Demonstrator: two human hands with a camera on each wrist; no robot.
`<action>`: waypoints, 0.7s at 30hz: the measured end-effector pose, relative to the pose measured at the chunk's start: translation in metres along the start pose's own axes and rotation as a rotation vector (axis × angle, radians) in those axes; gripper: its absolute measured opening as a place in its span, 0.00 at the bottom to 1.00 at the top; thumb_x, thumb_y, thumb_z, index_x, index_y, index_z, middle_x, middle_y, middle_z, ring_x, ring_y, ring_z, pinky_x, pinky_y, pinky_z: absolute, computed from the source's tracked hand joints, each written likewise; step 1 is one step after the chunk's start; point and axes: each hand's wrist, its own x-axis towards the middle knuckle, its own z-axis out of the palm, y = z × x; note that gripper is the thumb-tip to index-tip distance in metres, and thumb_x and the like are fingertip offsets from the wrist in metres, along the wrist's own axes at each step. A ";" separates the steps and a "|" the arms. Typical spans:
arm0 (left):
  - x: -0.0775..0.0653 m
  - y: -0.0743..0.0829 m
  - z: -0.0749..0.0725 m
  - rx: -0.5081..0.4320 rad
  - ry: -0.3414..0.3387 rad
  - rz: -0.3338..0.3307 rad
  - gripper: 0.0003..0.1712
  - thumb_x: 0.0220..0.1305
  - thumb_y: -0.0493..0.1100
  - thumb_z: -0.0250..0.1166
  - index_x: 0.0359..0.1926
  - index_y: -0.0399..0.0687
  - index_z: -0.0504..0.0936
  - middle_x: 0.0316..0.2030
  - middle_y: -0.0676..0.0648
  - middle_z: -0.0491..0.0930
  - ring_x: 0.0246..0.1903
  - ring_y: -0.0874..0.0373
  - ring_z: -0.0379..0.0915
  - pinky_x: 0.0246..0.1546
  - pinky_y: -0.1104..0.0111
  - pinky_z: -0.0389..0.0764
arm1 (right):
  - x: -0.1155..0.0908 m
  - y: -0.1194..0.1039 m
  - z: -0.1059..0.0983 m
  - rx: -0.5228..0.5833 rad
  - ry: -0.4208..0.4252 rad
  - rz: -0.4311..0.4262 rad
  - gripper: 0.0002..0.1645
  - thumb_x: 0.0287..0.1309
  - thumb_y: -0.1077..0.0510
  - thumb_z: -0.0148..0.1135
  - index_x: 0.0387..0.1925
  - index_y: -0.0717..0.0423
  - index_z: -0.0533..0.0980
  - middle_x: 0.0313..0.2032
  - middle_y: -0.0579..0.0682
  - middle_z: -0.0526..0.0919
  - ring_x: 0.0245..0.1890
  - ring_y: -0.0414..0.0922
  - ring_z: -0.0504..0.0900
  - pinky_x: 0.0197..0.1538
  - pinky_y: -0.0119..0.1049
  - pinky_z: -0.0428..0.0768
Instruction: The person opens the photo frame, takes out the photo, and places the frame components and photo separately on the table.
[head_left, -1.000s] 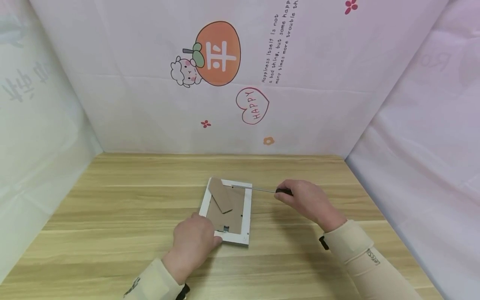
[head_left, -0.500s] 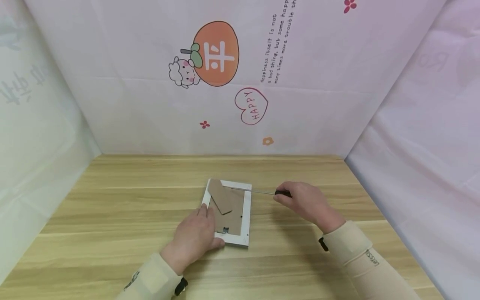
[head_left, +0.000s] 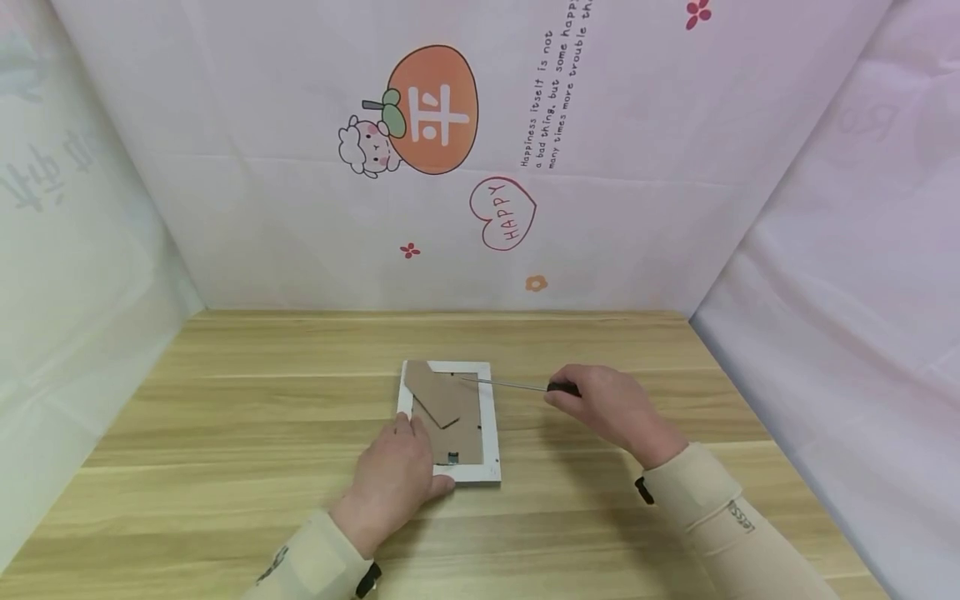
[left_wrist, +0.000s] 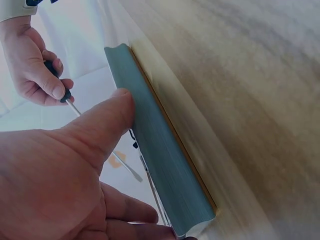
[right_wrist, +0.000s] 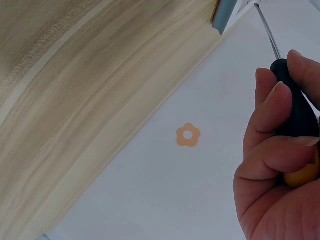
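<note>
A picture frame (head_left: 490,429) lies back up on the table, with a white border and a brown backing board (head_left: 467,433). Its stand leg (head_left: 433,396) slants across the upper left of the back, and a small metal clip (head_left: 453,457) shows near the lower edge. My left hand (head_left: 392,475) grips the lower left corner, fingers along the left side and thumb on the near edge (left_wrist: 155,135), which looks blue-green in the left wrist view. My right hand (head_left: 613,408) holds a screwdriver (right_wrist: 294,102) by its dark handle; the flat tip (left_wrist: 136,176) reaches over the backing's upper part.
The wooden table (head_left: 247,433) meets a white printed cloth (head_left: 315,242) at its back edge. More white cloth hangs at the left (head_left: 82,250) and right (head_left: 840,292) sides.
The frame has turned slightly, its far end swinging left. My left fingers have shifted up along its left side. My right hand and the screwdriver have hardly moved.
</note>
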 end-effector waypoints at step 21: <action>0.004 -0.004 -0.001 -0.024 0.004 -0.078 0.59 0.53 0.71 0.75 0.66 0.26 0.73 0.61 0.20 0.75 0.47 0.35 0.84 0.29 0.52 0.88 | 0.004 -0.009 0.015 -0.046 0.029 -0.060 0.15 0.70 0.52 0.67 0.55 0.50 0.84 0.39 0.43 0.89 0.34 0.38 0.82 0.39 0.41 0.83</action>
